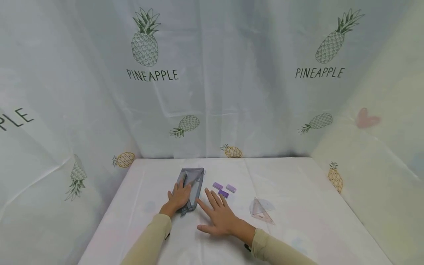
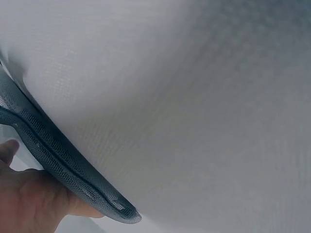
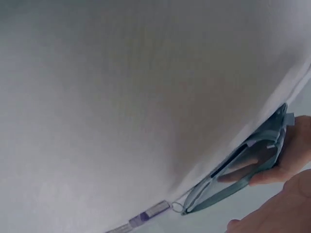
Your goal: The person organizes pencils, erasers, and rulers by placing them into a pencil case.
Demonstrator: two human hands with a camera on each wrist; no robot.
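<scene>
A grey mesh pencil case (image 1: 197, 189) with a see-through panel lies on the white table, left of the middle. My left hand (image 1: 180, 195) rests on it with the fingers stretched out; a few slim items show in the case near them. In the left wrist view, the dark piped edge of the case (image 2: 68, 160) crosses in front of that hand (image 2: 34, 199). To the right of the case, my right hand (image 1: 220, 219) has its fingers spread and holds nothing. Three small purple erasers (image 1: 223, 194) lie just beyond its fingertips.
A clear protractor (image 1: 267, 204) and a pinkish set square (image 1: 262, 214) overlap to the right of my right hand. White cloth (image 1: 232, 110) printed with pineapples hangs behind the table and along both sides.
</scene>
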